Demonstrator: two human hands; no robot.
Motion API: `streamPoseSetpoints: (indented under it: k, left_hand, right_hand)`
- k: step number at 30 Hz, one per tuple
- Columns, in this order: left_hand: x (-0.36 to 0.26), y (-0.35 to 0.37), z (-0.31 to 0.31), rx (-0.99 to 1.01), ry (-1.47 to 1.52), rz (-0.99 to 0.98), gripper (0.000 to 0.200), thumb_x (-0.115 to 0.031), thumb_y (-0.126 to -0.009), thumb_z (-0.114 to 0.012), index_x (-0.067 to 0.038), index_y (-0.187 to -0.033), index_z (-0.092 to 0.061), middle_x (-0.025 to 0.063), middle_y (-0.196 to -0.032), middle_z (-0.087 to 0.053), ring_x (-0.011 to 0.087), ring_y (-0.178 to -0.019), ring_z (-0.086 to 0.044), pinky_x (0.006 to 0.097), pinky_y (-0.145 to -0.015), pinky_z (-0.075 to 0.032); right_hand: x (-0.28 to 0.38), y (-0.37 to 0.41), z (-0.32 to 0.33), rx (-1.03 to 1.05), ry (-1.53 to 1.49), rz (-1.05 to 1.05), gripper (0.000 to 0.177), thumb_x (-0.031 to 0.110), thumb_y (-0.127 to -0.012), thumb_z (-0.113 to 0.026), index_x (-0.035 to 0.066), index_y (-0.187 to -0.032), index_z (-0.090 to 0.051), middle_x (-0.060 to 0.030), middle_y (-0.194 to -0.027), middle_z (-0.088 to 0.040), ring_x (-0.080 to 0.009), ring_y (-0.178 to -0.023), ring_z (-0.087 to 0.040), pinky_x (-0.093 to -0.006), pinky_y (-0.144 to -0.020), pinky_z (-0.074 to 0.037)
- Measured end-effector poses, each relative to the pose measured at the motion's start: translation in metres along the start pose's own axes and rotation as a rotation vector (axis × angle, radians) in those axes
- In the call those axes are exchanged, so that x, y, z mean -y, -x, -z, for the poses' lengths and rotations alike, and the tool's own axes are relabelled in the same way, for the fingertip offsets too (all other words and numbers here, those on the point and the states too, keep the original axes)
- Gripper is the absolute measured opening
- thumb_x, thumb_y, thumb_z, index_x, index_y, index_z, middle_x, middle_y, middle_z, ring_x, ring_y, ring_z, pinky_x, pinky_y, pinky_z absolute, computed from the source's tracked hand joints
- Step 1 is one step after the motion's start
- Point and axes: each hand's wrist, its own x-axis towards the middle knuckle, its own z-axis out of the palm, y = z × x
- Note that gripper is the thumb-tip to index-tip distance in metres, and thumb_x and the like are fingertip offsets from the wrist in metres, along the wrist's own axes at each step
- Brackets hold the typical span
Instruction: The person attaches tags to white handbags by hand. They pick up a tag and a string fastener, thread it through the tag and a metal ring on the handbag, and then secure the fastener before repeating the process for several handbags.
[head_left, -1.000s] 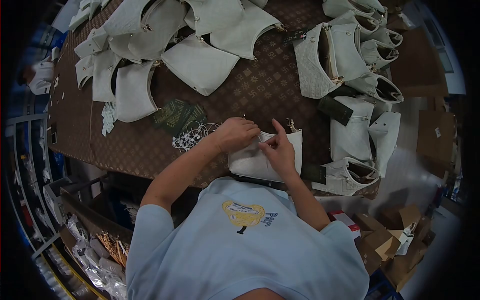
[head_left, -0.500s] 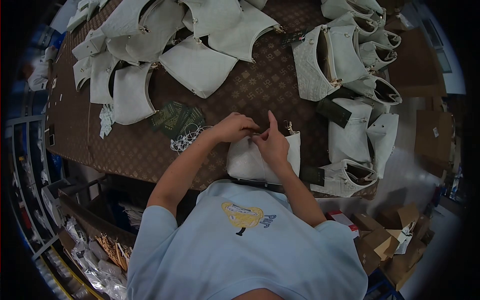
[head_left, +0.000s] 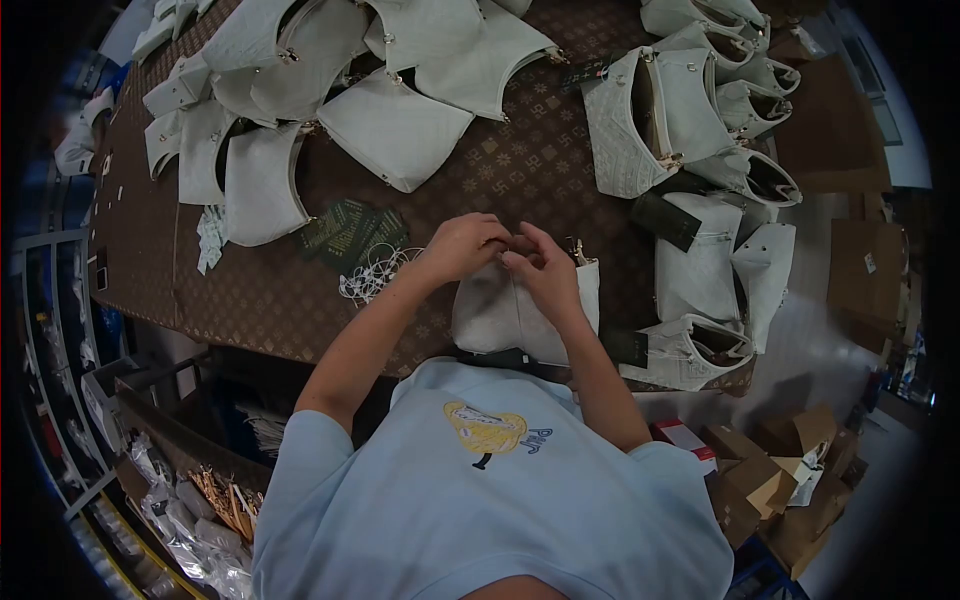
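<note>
A white handbag (head_left: 490,318) lies in front of my body at the table's near edge, a gold clasp (head_left: 577,250) at its upper right corner. My left hand (head_left: 466,246) is closed, its bent fingers at the bag's top edge. Close beside it, my right hand (head_left: 548,280) curls thumb and fingers toward the same spot. Whatever small part lies between the right fingertips is hidden. Left of the bag, white looped strings (head_left: 378,275) are heaped against several dark green printed tags (head_left: 350,235).
Several white handbags (head_left: 397,130) cover the far left of the brown patterned table (head_left: 240,300). More bags (head_left: 695,255) line its right side, some with dark tags (head_left: 665,222). Cardboard boxes (head_left: 765,475) stand on the floor at right. A person's sleeve (head_left: 77,150) shows far left.
My right index finger was stretched upward and is now bent in toward the left fingers. My left hand stays at the bag's top, its fingers slightly higher.
</note>
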Motion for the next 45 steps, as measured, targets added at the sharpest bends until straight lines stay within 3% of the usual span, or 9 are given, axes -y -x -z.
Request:
streamPoseSetpoints:
  k: [3, 6, 13, 16, 20, 29, 39, 41, 45]
  left_hand:
    - [-0.011, 0.007, -0.009, -0.115, 0.231, 0.116, 0.012, -0.002, -0.077, -0.06, -0.003, -0.089, -0.06, 0.0063, -0.084, -0.06, 0.0187, -0.076, -0.06, 0.029, -0.069, -0.048]
    - [-0.01, 0.011, -0.014, -0.178, 0.641, 0.323, 0.014, -0.001, -0.078, -0.061, -0.002, -0.091, -0.056, 0.0025, -0.083, -0.059, 0.0096, -0.077, -0.056, 0.024, -0.068, -0.046]
    - [-0.01, 0.011, -0.007, -0.17, 0.667, 0.398, 0.015, -0.005, -0.08, -0.062, -0.002, -0.093, -0.055, 0.0014, -0.081, -0.058, 0.0063, -0.076, -0.055, 0.0224, -0.067, -0.045]
    - [-0.033, 0.023, 0.002, -0.232, 0.352, 0.481, 0.018, -0.009, -0.077, -0.066, -0.005, -0.093, -0.058, 0.0044, -0.079, -0.059, 0.0111, -0.073, -0.057, 0.0238, -0.065, -0.046]
    - [-0.097, 0.081, -0.008, -0.009, -0.122, -0.07, 0.028, -0.021, -0.067, -0.073, -0.011, -0.091, -0.062, 0.0049, -0.075, -0.057, 0.0227, -0.069, -0.056, 0.0322, -0.061, -0.045]
    - [-0.088, 0.099, -0.056, -0.178, -0.274, -0.224, 0.013, -0.014, -0.07, -0.065, -0.012, -0.082, -0.062, 0.0033, -0.065, -0.049, 0.0212, -0.061, -0.055, 0.033, -0.054, -0.044]
    - [-0.061, 0.073, -0.034, -0.347, 0.221, 0.343, 0.018, -0.017, -0.081, -0.061, -0.008, -0.096, -0.065, 0.0066, -0.077, -0.064, 0.0195, -0.06, -0.058, 0.0304, -0.055, -0.046]
    - [-0.049, 0.073, -0.042, -0.296, 0.831, 0.697, 0.016, -0.016, -0.082, -0.064, -0.006, -0.094, -0.064, 0.0014, -0.072, -0.061, 0.0054, -0.06, -0.054, 0.0203, -0.05, -0.04]
    - [-0.042, 0.076, -0.048, -0.363, 1.138, 0.671, 0.017, -0.016, -0.083, -0.063, -0.004, -0.095, -0.063, -0.0007, -0.073, -0.06, 0.0049, -0.061, -0.053, 0.0177, -0.05, -0.039]
  right_hand:
    - [0.006, -0.007, 0.002, 0.141, -0.326, -0.164, 0.033, 0.015, -0.08, -0.066, 0.003, -0.11, -0.059, -0.0001, -0.086, -0.063, -0.0039, -0.07, -0.052, -0.0184, -0.054, -0.04]
    - [0.025, -0.004, 0.005, 0.124, -0.24, -0.191, 0.023, 0.013, -0.08, -0.065, 0.005, -0.101, -0.064, 0.0015, -0.08, -0.062, -0.0018, -0.06, -0.049, -0.0169, -0.048, -0.036]
    - [0.013, -0.006, 0.002, 0.125, -0.235, -0.188, 0.015, 0.01, -0.08, -0.064, 0.002, -0.093, -0.065, 0.0001, -0.075, -0.061, -0.0047, -0.064, -0.053, -0.0185, -0.056, -0.042]
    - [0.0, -0.008, -0.002, 0.112, -0.229, -0.176, 0.01, 0.009, -0.081, -0.063, 0.002, -0.088, -0.064, -0.0011, -0.072, -0.061, -0.0053, -0.064, -0.054, -0.0197, -0.056, -0.043]
    - [-0.009, -0.005, -0.005, 0.039, -0.097, -0.101, 0.012, 0.013, -0.08, -0.063, 0.001, -0.084, -0.063, -0.0029, -0.07, -0.062, -0.0074, -0.063, -0.055, -0.023, -0.057, -0.045]
    - [-0.013, -0.002, -0.006, 0.068, 0.012, 0.013, 0.019, 0.019, -0.079, -0.063, 0.001, -0.086, -0.062, -0.004, -0.071, -0.063, -0.0093, -0.064, -0.057, -0.0249, -0.061, -0.045]
    - [-0.005, 0.01, 0.004, 0.228, -0.225, 0.061, 0.013, 0.015, -0.083, -0.061, 0.003, -0.088, -0.061, -0.0003, -0.077, -0.061, -0.0039, -0.067, -0.052, -0.0191, -0.057, -0.042]
    - [-0.002, 0.019, 0.007, 0.275, -0.008, 0.135, 0.017, 0.016, -0.082, -0.062, 0.002, -0.09, -0.061, -0.0018, -0.08, -0.063, -0.0066, -0.072, -0.055, -0.0226, -0.065, -0.045]
    - [-0.004, 0.029, 0.011, 0.294, 0.033, 0.079, 0.018, 0.018, -0.081, -0.063, 0.003, -0.091, -0.061, -0.003, -0.081, -0.064, -0.0087, -0.073, -0.058, -0.0233, -0.067, -0.046]
